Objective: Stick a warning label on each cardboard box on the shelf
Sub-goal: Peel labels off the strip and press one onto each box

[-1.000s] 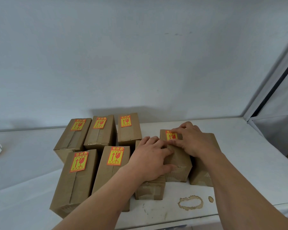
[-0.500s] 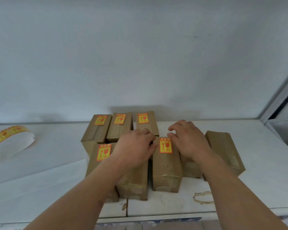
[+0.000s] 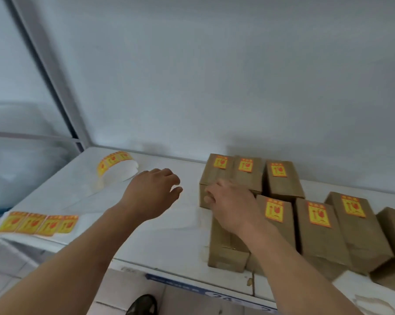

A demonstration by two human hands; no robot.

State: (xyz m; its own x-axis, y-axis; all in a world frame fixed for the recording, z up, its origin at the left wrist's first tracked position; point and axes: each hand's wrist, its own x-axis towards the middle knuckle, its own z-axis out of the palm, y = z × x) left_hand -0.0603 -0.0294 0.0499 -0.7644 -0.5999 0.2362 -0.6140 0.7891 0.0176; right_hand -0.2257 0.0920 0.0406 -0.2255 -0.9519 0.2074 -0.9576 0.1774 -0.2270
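Observation:
Several brown cardboard boxes stand on the white shelf (image 3: 160,242) at the right; most carry a yellow and red warning label, such as the front box (image 3: 321,230). One box at the far right edge (image 3: 394,228) shows no label. A roll of labels (image 3: 117,167) lies at the back left, and a flat strip of labels (image 3: 39,223) lies at the front left edge. My left hand (image 3: 151,194) hovers over the bare shelf, fingers apart, holding nothing. My right hand (image 3: 230,203) is over the leftmost front box (image 3: 226,248), fingers loosely curled, holding nothing.
A grey metal upright (image 3: 48,71) rises at the left end of the shelf. A white wall closes the back. The floor and a dark shoe (image 3: 142,305) show below the shelf's front edge.
The view has swung left, bringing the label roll and strip into sight. Both hands have left the boxes' tops; my left hand has moved left over the bare shelf.

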